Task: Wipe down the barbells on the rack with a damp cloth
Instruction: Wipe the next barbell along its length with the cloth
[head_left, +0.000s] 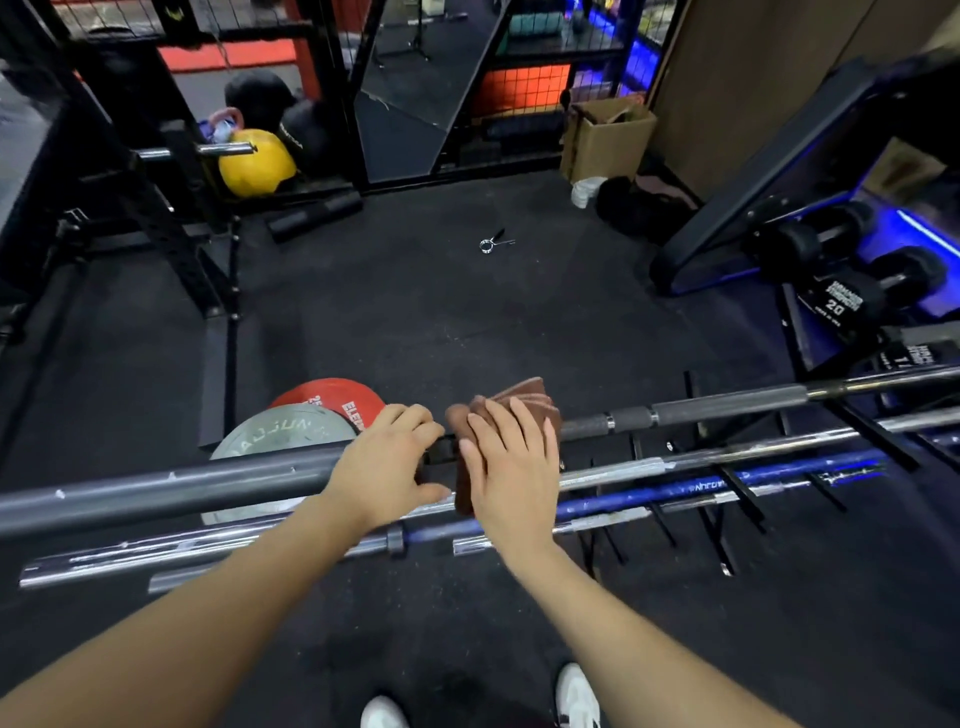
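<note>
Left hand (387, 457): fingers curled over the grey barbell (156, 493).
Right hand (511, 462): fingers straight, pressing the brown cloth (524, 397) onto it.

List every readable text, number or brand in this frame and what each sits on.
"20": end of the black dumbbell on the rack at right; the brand lines above it are too blurred to read.
"ELE...": red weight plate, cut off by the left hand; also a partial "25".
Raised lettering on the grey weight plate: upside down, not legible.
White print on the blue barbell: too blurred.
Second dumbbell label: unreadable.
</note>
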